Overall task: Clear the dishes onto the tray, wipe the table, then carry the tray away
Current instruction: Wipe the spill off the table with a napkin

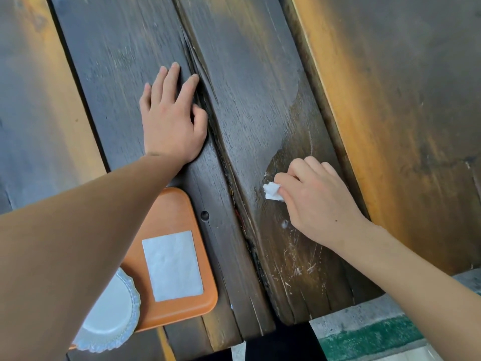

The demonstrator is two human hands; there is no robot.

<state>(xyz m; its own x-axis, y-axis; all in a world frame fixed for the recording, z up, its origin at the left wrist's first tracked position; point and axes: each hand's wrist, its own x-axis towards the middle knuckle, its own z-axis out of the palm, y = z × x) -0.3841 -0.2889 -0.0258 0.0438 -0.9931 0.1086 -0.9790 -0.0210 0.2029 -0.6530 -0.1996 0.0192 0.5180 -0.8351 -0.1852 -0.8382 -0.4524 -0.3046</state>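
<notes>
You are standing over a dark wooden table [145,48] made of heavy planks, with a deep crack running between two of them. On the right plank there is a darker, shiny zone beside the duller wood, probably the part that is already wiped and a little wet, with pale scratches and crumbs of paper nearer to you.

The orange tray [179,204] sits at the near left edge of the table, partly hidden under your left forearm. It carries a white scalloped plate [114,316] and a flat folded napkin [171,264], so the clearing step looks finished and the tray waits close for carrying away.

Your left hand [169,118] lies flat on the plank, fingers spread and holding nothing; I think it is there to support your weight while you lean forward.

Your right hand [315,194] is curled, the fingers pinching a small crumpled tissue [272,191] against the wood at the border of the shiny zone. The tissue is very small, so it seems to shed bits
</notes>
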